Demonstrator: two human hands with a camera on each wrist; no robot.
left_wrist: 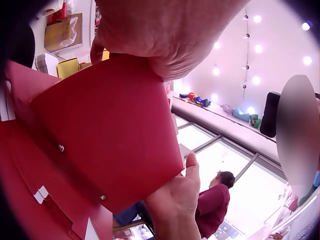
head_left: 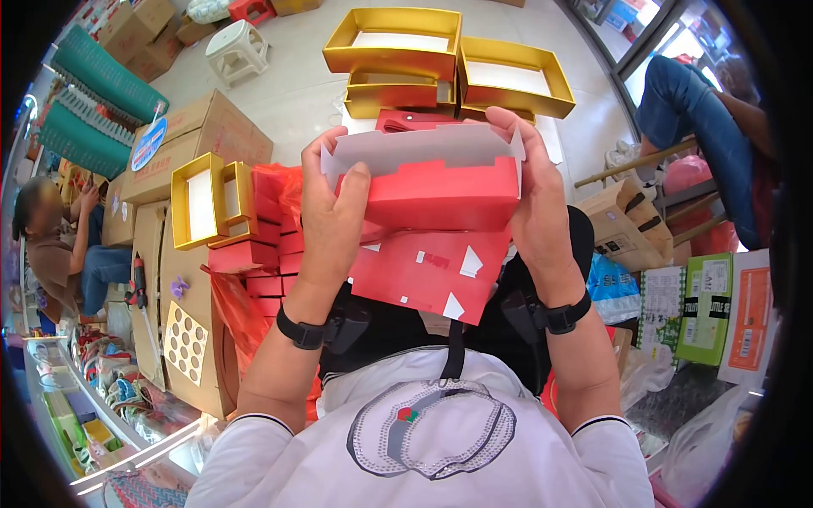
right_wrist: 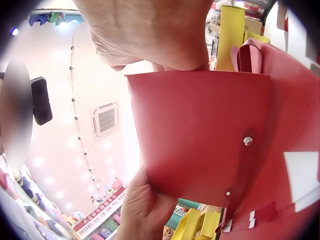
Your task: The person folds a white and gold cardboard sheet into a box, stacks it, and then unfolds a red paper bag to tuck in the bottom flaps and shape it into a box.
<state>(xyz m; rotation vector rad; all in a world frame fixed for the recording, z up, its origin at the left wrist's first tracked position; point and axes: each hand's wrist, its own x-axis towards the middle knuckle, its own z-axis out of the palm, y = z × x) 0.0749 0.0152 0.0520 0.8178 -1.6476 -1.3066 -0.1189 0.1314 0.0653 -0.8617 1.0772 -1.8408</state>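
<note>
Raised over the lap is a red cardboard box (head_left: 440, 199) with a white inside wall (head_left: 406, 148) and notched upper edges. My left hand (head_left: 332, 207) grips its left end, the thumb over the near wall. At the opposite end my right hand (head_left: 542, 190) holds the side, fingertips reaching up by the far corner. A red panel (head_left: 406, 279) with white tabs spreads below the box toward the lap. Both wrist views show a smooth red face with two metal studs; the right wrist view also shows a red ribbon (right_wrist: 250, 57) beside it.
Gold box trays (head_left: 394, 55) are stacked on the floor ahead. Red boxes (head_left: 262, 254) and smaller gold frames (head_left: 203, 199) stand at left by brown cartons (head_left: 203, 127). A glue gun (head_left: 138, 275) lies on cardboard. Paper bag (head_left: 627, 224) and seated person (head_left: 703, 118) are at right.
</note>
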